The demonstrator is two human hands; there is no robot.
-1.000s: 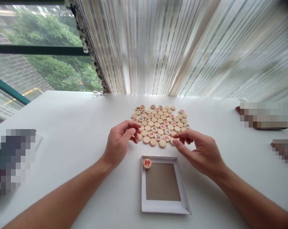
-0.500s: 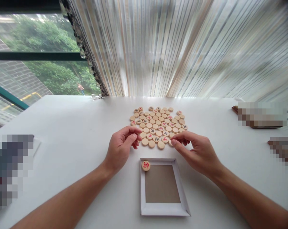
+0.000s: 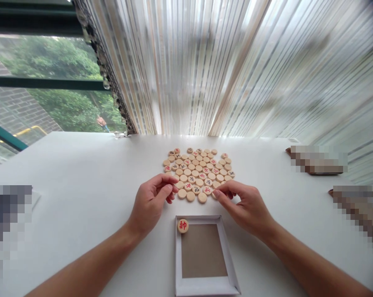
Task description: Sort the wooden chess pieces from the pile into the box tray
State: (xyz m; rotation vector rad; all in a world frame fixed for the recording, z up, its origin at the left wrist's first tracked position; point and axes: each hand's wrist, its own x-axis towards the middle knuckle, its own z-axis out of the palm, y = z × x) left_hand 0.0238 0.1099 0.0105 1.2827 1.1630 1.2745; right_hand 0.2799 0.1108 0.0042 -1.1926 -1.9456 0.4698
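Note:
A cluster of round wooden chess discs (image 3: 199, 171) lies flat on the white table (image 3: 90, 173), some marked red, some black, some blank. My left hand (image 3: 151, 202) rests at the cluster's near-left edge, fingers curled with thumb and forefinger pinched together; whether they hold a disc is hidden. My right hand (image 3: 244, 204) is at the near-right edge, fingertips pinching at a disc there. Just before me lies a shallow white tray (image 3: 232, 264) with a brown bottom. One disc with a red character (image 3: 182, 225) sits in its far-left corner.
A striped curtain (image 3: 236, 70) hangs behind the table, with a window (image 3: 44, 90) to its left. Blurred-out items lie at the table's left edge (image 3: 7, 222) and right side (image 3: 319, 159), (image 3: 360, 206).
The view has tilted up a little, so everything sits lower in the picture. Both hands stay at the near edge of the cluster, hardly moved.

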